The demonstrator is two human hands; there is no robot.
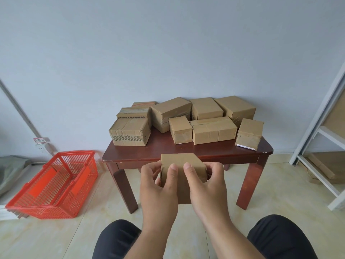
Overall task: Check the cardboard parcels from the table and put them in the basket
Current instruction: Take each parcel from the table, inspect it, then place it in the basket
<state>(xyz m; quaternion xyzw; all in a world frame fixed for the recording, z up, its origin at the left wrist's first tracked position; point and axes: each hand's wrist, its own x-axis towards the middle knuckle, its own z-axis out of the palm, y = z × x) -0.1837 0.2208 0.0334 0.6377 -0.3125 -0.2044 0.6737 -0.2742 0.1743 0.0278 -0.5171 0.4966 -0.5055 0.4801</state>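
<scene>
- Parcel [182,171]: plain cardboard, being held in the air in front of the table's near edge, above the person's knees; top face and near face are showing, and no tape or label is showing on either.
- Left hand [158,186]: gripping the parcel's left end, thumb lying on the near face, fingers curling round the side.
- Right hand [206,184]: gripping the right end in the same way, thumb on the near face, fingers wrapping the far side.
- Step in hand, as judged: checking this parcel. Doing it well is meaning turning it slowly between both hands so each face is coming into view, keeping thumbs off seams and corners, and looking for dents, split tape or open flaps before letting go.
- Basket [56,184]: red plastic, standing on the floor to the left of the table, well apart from the parcel, holding no parcels as far as is showing; the transfer is calling for a leftward, downward reach, lowering rather than dropping.
- Table [186,152]: dark wood, carrying the remaining stock [186,120], about nine boxes crowding toward the wall, some taped, some scuffed.
- Progress, as judged: early; nearly all parcels are waiting.
- Shelf [324,146]: white frame standing at right, not involved.
</scene>
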